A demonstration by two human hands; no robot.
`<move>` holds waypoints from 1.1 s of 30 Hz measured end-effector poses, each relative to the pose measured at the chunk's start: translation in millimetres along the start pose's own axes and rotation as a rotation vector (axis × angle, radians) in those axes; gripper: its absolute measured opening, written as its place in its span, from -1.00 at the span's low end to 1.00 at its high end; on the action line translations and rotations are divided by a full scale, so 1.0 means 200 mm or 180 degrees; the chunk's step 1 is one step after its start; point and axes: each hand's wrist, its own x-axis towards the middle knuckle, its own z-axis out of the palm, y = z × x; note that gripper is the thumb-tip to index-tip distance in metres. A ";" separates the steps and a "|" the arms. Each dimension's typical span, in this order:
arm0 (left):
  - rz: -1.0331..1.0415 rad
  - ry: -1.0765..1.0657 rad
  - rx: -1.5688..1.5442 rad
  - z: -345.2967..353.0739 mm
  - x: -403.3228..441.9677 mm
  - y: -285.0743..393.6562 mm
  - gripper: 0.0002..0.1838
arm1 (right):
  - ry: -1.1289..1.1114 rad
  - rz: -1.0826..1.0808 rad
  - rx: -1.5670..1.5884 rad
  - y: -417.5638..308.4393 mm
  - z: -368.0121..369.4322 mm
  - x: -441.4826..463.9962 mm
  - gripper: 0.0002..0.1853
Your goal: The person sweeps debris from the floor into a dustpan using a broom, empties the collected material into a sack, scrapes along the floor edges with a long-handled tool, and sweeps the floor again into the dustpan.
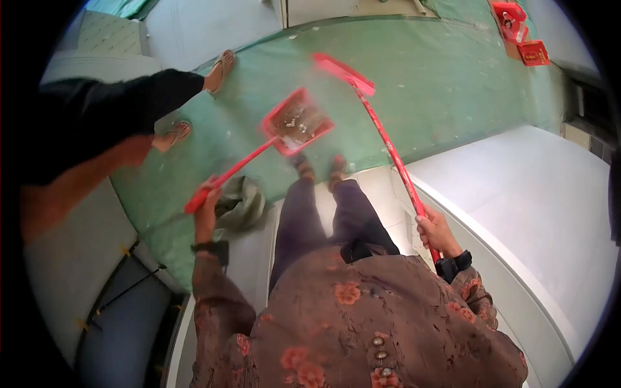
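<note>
In the head view, my dustpan is out ahead of me, its pan just beyond the toes of my shoes and over the green floor covering. Its long axis slants: the red handle runs from near my left side forward and rightward to the pan, whose wide mouth faces away from me and to the right. Pale bits and brown dirt lie in the pan. My left hand is curled round the handle near its rear end, fingers closed on it. My broom has its long axis running from my right hip forward and a little to the left, with the head farthest from me, set crosswise to the stick and slightly blurred. My right hand is wrapped firmly about the stick near its upper end. The broom head is apart from the pan, ahead and to its right. A crumpled grey-green bag lies just beside my left hand, and another person's sandalled foot stands to the left of the pan.
</note>
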 end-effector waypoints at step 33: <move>-0.0071 0.1569 -0.0500 0.35 -1.08 -0.21 -0.84 | 0.0057 -0.0859 -0.2270 0.49 -0.28 0.32 -0.58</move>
